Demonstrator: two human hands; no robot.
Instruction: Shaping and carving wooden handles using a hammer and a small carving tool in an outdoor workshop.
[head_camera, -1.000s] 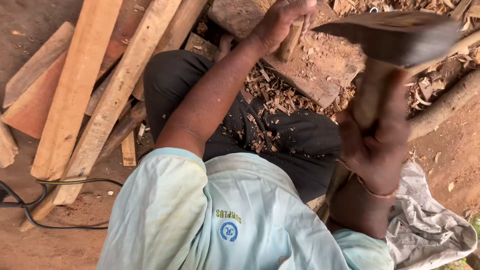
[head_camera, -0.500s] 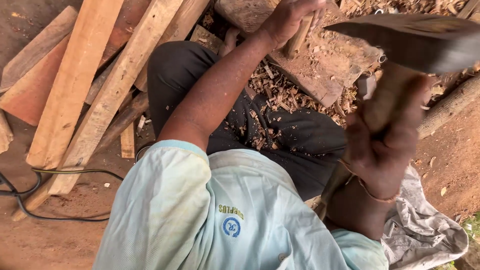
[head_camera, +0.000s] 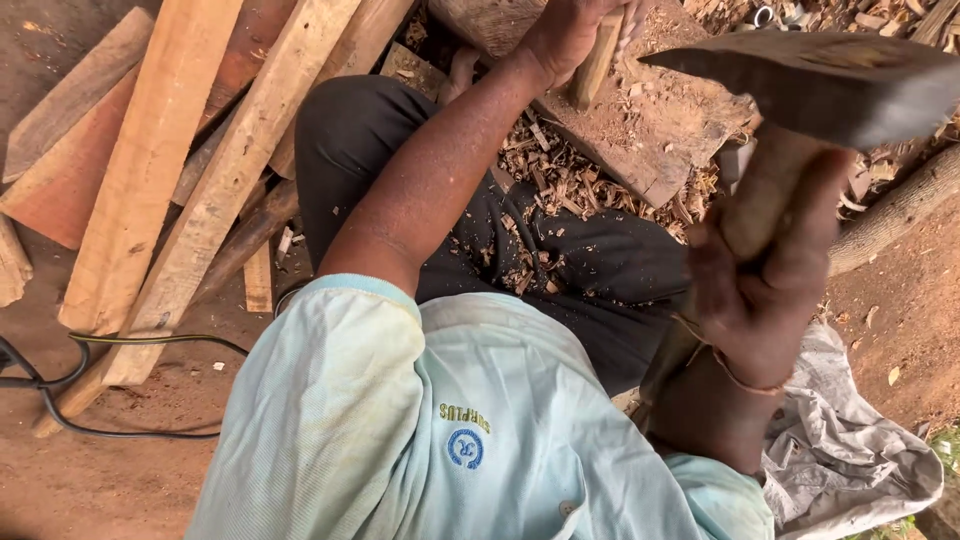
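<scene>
While the right hand (head_camera: 760, 290) clenches the raised axe (head_camera: 810, 85), left hand (head_camera: 565, 35) fingers wrap the stick (head_camera: 597, 60).

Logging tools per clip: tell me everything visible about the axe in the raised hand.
The axe has a dark, dull metal head, wedge-shaped, tapering to an edge that points left in the picture, its surface worn and stained. A pale, rounded wooden handle drops from the head. The right hand is wrapped around the handle just below the head and lifts the axe above the chopping block. The head touches nothing else. The lower handle is hidden by the hand and forearm.
</scene>
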